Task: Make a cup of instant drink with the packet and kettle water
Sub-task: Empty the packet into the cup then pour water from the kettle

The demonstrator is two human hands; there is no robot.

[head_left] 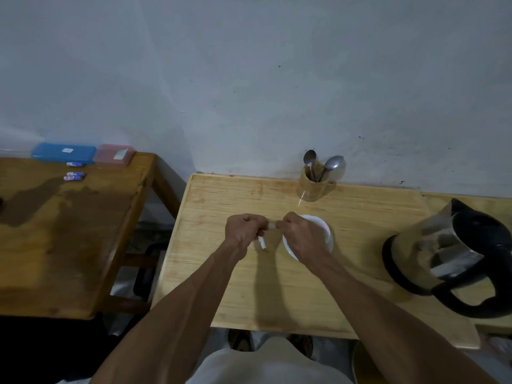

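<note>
- Two hands over light wood desk (238,286): left hand (243,231) & right hand (302,236) both w/ fingers pinched on small white packet (262,243), stretched btwn them
- white cup (327,231) under right hand
- kettle (454,259) far right
- spoons in holder (313,187) near wall

Two bare forearms without sleeves, veins and tendons raised along them, left hand (243,230) and right hand (300,235) without rings or watch, pale grey-white shirt front (266,364) below
</note>
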